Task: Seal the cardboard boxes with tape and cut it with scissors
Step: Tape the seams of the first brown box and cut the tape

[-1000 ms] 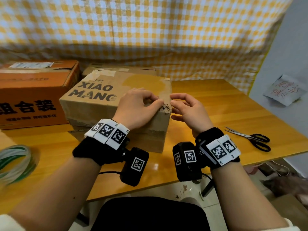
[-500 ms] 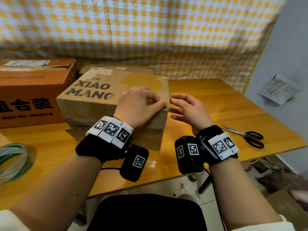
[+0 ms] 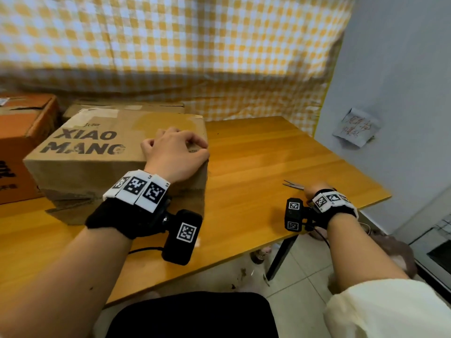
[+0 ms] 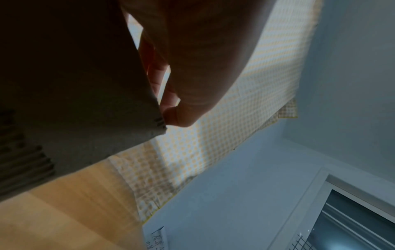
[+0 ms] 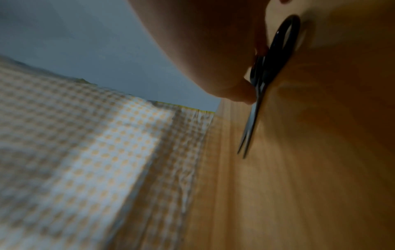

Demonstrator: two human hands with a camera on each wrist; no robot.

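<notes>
A brown cardboard box [image 3: 97,152] printed "XIAO MANG" sits on the wooden table [image 3: 256,152]. My left hand [image 3: 197,148] lies on its near right top corner, fingers curled on top and thumb against the edge. In the left wrist view the thumb [image 4: 179,116] touches that corner of the box [image 4: 74,84]. No tape is visible there. Near the table's right edge my right hand [image 3: 314,189] grips the scissors [image 3: 292,184], only the blade tips showing. In the right wrist view, thumb and fingers [image 5: 235,91] hold the black scissors [image 5: 275,50], which lie on the table.
An orange box [image 3: 22,142] stands at the left and a flatter carton [image 3: 127,107] lies behind the brown one. A checked cloth [image 3: 170,45] hangs behind the table. A paper note [image 3: 356,128] is stuck on the grey wall at the right.
My right hand left the box corner and moved right to the scissors, closing on their handles. The left hand stayed on the box corner. The view swung right, so the tape roll is out of sight.
</notes>
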